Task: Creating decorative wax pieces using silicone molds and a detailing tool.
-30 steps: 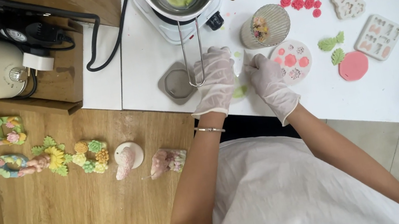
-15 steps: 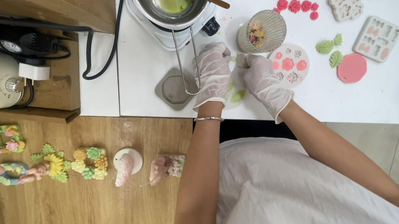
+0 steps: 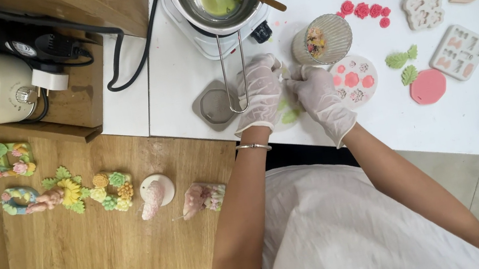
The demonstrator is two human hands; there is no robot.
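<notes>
Now my left hand (image 3: pixel 261 91) and right hand (image 3: pixel 319 93), both in gloves, have their fingertips pressed together on a tiny green bit over the clear round mold (image 3: pixel 287 109) on the white table (image 3: pixel 190 77), so I think I must pull gently, with the ribbed glass (image 3: pixel 322 40) and pan handle (image 3: pixel 235 73) close by.

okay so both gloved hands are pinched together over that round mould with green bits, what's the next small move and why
Probably ease the small piece free and lay it on the white table. The gloved left hand and gloved right hand meet fingertip to fingertip above the round translucent mould with green leaf shapes; what they pinch is too small to identify.
</notes>
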